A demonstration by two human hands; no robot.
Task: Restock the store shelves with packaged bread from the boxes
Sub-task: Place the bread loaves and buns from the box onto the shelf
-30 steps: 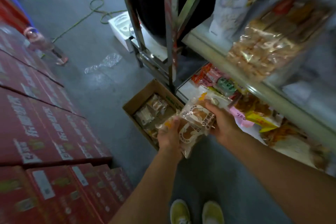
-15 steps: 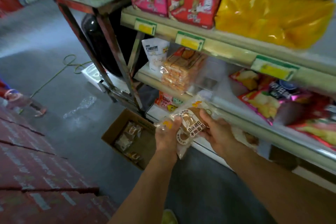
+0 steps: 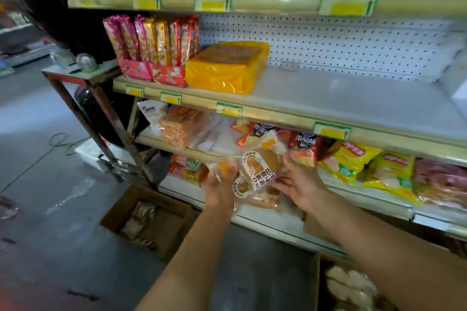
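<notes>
Gripping bread packs (image 3: 255,171) in front of the shelves (image 3: 353,106), the left hand (image 3: 219,184) curls round their left end; the right hand (image 3: 300,184) touches their right side, fingers spread. Below the shelves sits an open box (image 3: 149,219).

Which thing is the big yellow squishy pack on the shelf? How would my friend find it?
Look at the middle shelf, the one with the white holey back wall. Near its left end stand tall pink and red snack packs in little display boxes. Right beside them lies the yellow pack: it is the only thing there lying flat, wrapped in shiny plain yellow plastic.
</notes>
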